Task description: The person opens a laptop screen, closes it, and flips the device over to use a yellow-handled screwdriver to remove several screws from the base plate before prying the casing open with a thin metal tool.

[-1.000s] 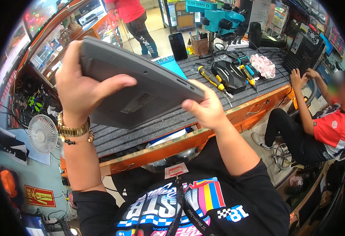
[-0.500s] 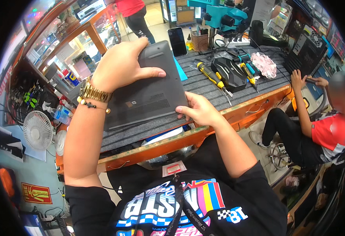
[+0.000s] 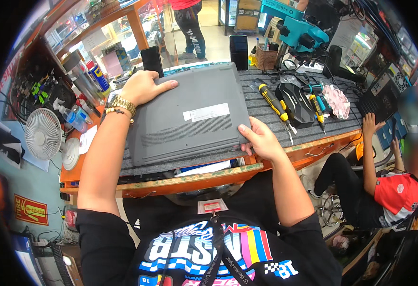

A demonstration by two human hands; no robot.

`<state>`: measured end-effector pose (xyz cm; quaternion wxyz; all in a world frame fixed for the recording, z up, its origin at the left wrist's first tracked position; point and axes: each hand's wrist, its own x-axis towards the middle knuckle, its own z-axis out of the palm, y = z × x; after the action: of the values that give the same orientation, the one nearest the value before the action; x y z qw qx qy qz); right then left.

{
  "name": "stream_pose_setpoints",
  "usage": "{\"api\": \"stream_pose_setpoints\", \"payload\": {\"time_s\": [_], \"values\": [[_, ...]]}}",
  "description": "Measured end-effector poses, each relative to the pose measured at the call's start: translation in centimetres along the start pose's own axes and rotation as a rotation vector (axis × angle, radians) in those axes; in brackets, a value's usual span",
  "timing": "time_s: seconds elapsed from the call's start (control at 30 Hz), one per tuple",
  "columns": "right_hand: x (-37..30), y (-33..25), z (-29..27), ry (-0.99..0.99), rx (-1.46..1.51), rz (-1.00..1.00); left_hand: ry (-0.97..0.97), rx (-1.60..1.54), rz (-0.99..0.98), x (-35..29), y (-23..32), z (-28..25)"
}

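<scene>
A closed grey laptop [image 3: 185, 100] lies bottom side up over the striped grey mat [image 3: 261, 138], its vent grille and white label showing. My left hand [image 3: 144, 88] holds its far left corner, thumb on the underside panel and fingers over the edge. At the near right corner my right hand [image 3: 261, 138] grips the laptop, thumb on top and fingertips below. Whether the laptop rests fully on the mat or is slightly raised I cannot tell.
To the right lie a yellow-black screwdriver [image 3: 274, 101], a black angular case [image 3: 295, 105] and a crumpled pink cloth [image 3: 336, 101]. Two phones stand behind, one a dark phone [image 3: 238, 51]. A white fan [image 3: 43, 133] is at left. A co-worker [image 3: 395, 190] sits at right.
The laptop has been lowered from a tilted pose to a flatter one, so its vent grille and label show fully. Both hands keep hold of it. The view has shifted a little.
</scene>
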<state>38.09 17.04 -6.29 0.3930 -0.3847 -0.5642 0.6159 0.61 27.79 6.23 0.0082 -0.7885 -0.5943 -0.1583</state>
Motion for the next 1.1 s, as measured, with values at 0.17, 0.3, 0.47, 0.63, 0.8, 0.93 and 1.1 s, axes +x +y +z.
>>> {"api": "stream_pose_setpoints", "payload": {"time_s": [0.17,0.3,0.47,0.63,0.8,0.93,1.1], "values": [[0.2,-2.9,1.2,0.178,-0.566,0.206,-0.084,-0.071,-0.064,1.7,-1.5,3.9],[1.3,-3.1,1.1,0.212,-1.035,0.072,-0.169,-0.074,-0.101,2.5,-2.4,5.9],[1.8,-4.6,2.1,0.138,-1.168,0.197,-0.151,-0.154,-0.097,1.7,-3.8,8.5],[2.1,-4.6,2.3,0.128,-1.244,0.226,-0.084,-0.165,-0.085,1.2,-3.6,9.1],[2.6,-5.1,2.5,0.061,-1.305,0.240,-0.043,-0.201,-0.134,1.2,-4.1,10.0],[3.0,-5.6,2.5,0.117,-1.372,0.260,-0.043,-0.221,-0.174,1.0,-4.4,9.5],[3.8,-5.8,-4.1,0.678,-1.606,0.016,-0.017,-0.147,-0.176,1.0,-3.3,8.5]]}}
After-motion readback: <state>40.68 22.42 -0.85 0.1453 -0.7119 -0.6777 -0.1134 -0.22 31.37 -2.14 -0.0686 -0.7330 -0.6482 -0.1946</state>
